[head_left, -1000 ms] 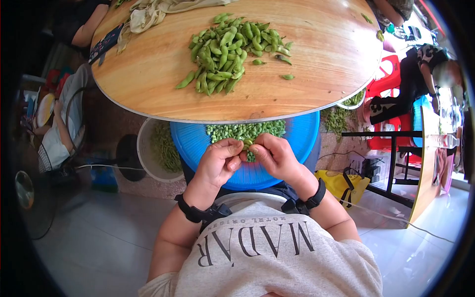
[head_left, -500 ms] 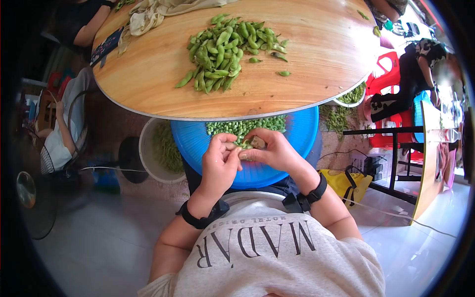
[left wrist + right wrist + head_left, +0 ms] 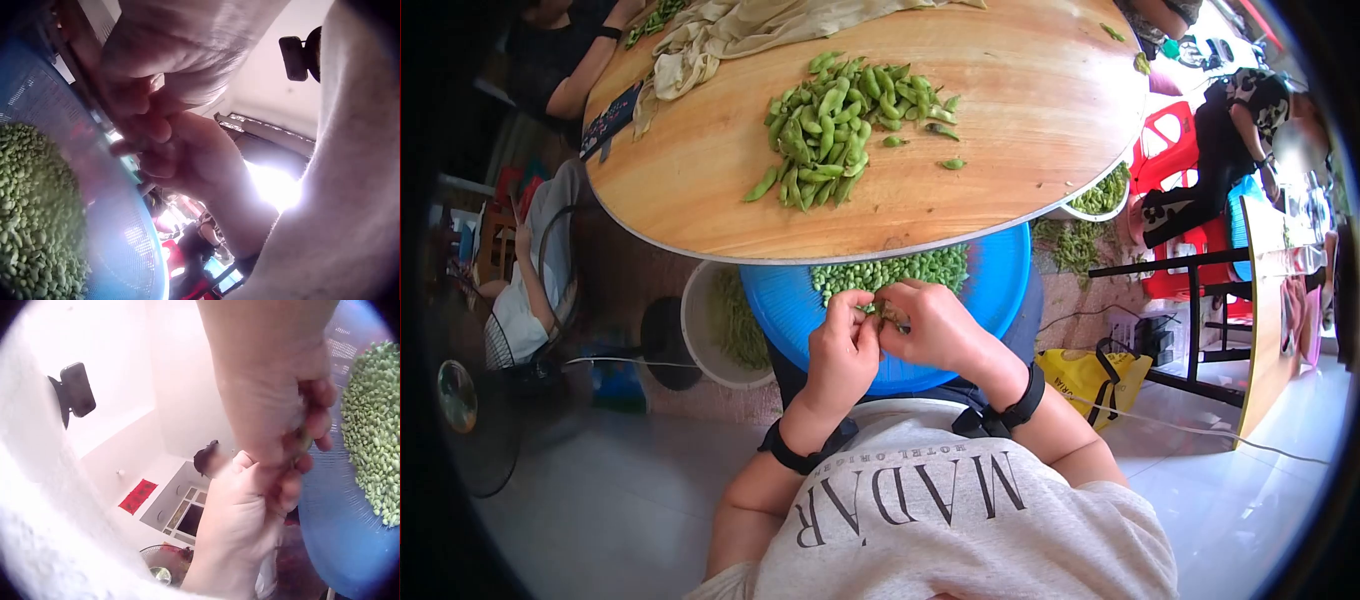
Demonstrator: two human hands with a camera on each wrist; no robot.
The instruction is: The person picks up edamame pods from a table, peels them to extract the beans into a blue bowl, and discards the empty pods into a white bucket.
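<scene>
Both hands meet over a blue plastic basket [image 3: 1000, 300] that holds many shelled green beans [image 3: 880, 272]. My left hand [image 3: 843, 345] pinches one side of a soybean pod [image 3: 304, 442] with thumb and fingers. From the other side my right hand [image 3: 935, 325] grips the same pod, thumb and fingers bent around it. In the head view the fingers cover most of the pod; a green strip of it shows in the right wrist view. On the round wooden table [image 3: 1000, 190] ahead lies a heap of unshelled soybean pods [image 3: 825, 130].
A white bucket [image 3: 700, 310] with green pods or husks stands left of the basket. More pods fill a white bowl [image 3: 1105, 195] under the table's right edge. A yellow bag [image 3: 1090, 380] sits on the floor, right. Cloth [image 3: 730, 45] lies on the table; other people sit around.
A green pod showed between the fingertips a second ago, then a pale husk in my right hand; now the fingers cover it more. The hands have shifted slightly left, and the head view has tilted.
</scene>
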